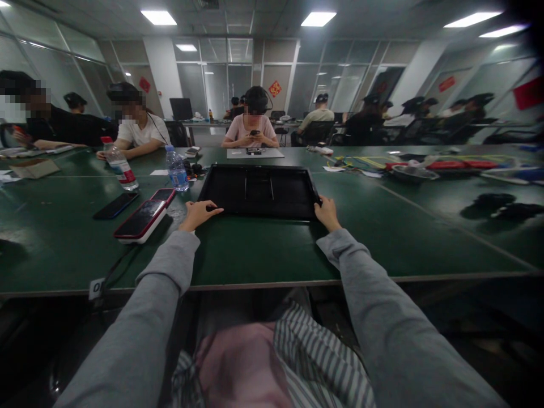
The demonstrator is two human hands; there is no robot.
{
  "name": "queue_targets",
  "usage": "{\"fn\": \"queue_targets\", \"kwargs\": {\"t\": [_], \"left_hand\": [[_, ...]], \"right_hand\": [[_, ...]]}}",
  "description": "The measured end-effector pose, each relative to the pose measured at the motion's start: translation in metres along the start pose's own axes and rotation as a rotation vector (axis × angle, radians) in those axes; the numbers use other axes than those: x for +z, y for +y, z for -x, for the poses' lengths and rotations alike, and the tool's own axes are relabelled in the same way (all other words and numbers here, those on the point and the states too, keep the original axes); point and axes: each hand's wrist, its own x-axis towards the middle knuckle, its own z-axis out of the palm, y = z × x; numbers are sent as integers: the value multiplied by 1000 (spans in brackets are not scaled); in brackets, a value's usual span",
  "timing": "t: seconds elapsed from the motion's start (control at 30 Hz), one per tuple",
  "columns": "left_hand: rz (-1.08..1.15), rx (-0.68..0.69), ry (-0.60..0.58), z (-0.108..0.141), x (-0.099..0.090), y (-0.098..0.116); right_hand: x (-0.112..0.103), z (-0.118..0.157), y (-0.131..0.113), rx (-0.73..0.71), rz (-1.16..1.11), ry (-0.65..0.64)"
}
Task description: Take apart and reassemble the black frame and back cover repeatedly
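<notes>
On the green table (263,252), my left hand (199,215) and right hand (327,213) pinch the near left corner and right edge of the black tray (229,192), fingers closed on its rim, beside a blue-capped bottle (177,171).

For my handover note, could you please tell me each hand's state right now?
Left hand: closed on the near-left corner of the black tray-like piece.
Right hand: closed on its right edge.

On the table (272,255), the tray (225,190) has a water bottle (177,170) near its far left corner, a second bottle (122,168) and a smartphone (115,205) farther left, a board (272,153) behind it, and wires (351,162) off its far right corner.
</notes>
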Motion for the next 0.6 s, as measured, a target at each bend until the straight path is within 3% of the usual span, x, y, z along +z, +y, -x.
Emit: {"fn": "queue_targets", "kwargs": {"t": [0.27,0.37,0.47,0.53,0.6], "left_hand": [[6,-21,34,-2,1,7],[1,-49,201,-3,0,3],[-14,-185,401,-5,2,-10],[1,-277,364,-8,5,-21],[-21,-313,250,-10,7,-28]], "right_hand": [[-2,-10,2,39,-46,-31],[-4,-10,2,47,-84,-35],[-5,-10,2,54,-100,-31],[-3,-11,3,64,-98,-29],[-1,-13,4,72,-93,-27]]}}
